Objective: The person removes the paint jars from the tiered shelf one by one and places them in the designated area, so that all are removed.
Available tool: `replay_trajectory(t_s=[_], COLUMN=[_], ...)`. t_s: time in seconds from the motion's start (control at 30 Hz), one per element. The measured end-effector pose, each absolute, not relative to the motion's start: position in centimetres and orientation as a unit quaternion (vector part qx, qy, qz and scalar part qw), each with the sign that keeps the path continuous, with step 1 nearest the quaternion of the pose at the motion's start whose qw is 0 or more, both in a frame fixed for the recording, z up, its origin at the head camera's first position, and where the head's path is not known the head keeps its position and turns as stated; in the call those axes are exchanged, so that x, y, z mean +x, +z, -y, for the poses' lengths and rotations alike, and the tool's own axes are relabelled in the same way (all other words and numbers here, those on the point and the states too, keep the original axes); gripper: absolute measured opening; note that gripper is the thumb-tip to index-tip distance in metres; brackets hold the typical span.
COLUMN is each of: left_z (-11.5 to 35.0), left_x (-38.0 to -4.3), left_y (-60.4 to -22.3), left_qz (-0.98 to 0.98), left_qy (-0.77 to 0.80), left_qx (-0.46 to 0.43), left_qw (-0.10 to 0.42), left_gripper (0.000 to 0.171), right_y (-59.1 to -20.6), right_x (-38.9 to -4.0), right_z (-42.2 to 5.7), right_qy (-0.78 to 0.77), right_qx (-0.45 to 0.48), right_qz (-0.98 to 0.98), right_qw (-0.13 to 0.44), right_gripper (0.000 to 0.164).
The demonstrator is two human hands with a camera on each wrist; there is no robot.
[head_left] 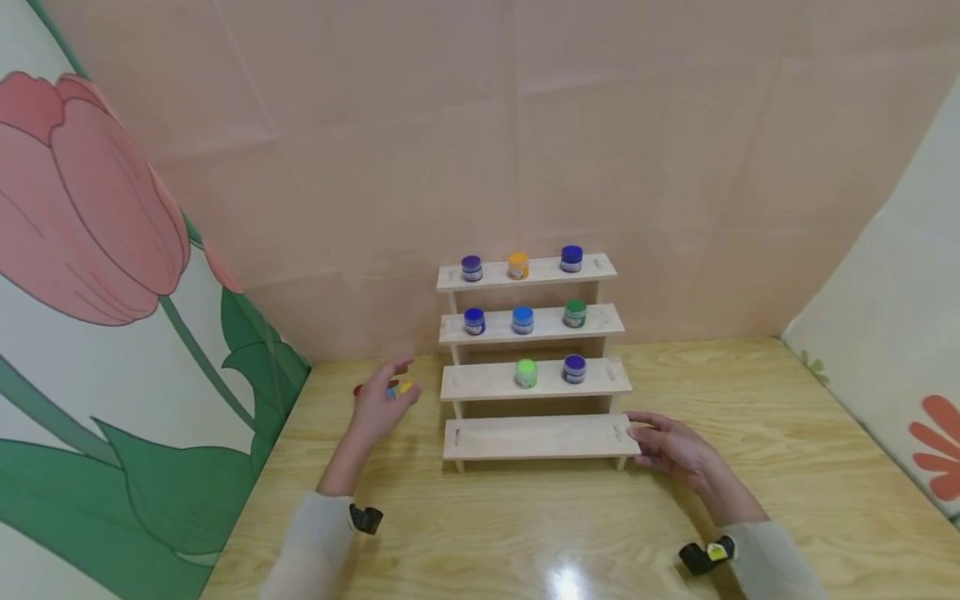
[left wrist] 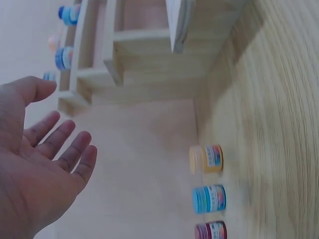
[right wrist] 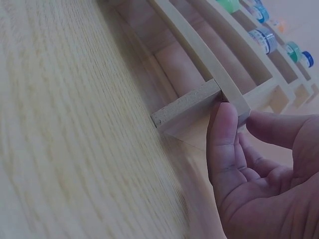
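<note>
A four-step wooden display rack (head_left: 540,438) stands on the table. My right hand (head_left: 675,448) pinches the right end of its lowest board between thumb and fingers; the right wrist view shows the thumb (right wrist: 279,128) above the board. To the left of the rack, my left hand (head_left: 378,404) hovers with its fingers spread and loosely bent, holding nothing. It overlaps three small paint jars in the head view. The left wrist view shows them in a row: a yellow jar (left wrist: 213,158), a light blue jar (left wrist: 209,199) and a dark red jar (left wrist: 211,230).
Several paint jars stand on the upper three steps, among them a light green jar (head_left: 527,374) and a purple jar (head_left: 574,369) on the third. A pinkish backdrop (head_left: 390,183) hangs behind. A tulip-printed panel (head_left: 97,217) borders the table (head_left: 525,533) at left.
</note>
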State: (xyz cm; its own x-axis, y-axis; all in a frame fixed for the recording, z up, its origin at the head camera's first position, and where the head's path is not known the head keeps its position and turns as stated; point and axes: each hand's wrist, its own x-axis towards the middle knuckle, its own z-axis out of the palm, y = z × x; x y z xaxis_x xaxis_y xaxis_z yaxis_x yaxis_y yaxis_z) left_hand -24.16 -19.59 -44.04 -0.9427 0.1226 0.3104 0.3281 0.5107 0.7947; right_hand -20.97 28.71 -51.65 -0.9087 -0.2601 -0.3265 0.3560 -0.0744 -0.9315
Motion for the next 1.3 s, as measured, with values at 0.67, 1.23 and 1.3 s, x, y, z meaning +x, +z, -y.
replay_trajectory(t_s=[0.67, 1.23, 1.3], left_z=[16.0, 12.9, 12.5], left_x=[-23.5, -23.7, -23.8], left_y=[-44.1, -43.9, -43.9], left_qz=[0.843, 0.836, 0.836], left_qy=[-0.500, -0.503, -0.500], left_qx=[-0.156, -0.195, -0.198], left_qw=[0.119, 0.104, 0.106], left_gripper=[0.051, 0.048, 0.048], right_y=[-51.6, -51.7, -51.6], right_x=[-21.0, -20.9, -20.9], right_z=[-28.7, -28.6, -28.6], right_qy=[-0.737, -0.740, -0.739], right_qx=[0.041, 0.039, 0.039], right_qz=[-0.640, -0.639, -0.641], right_qw=[0.211, 0.206, 0.206], right_gripper=[0.057, 0.054, 0.055])
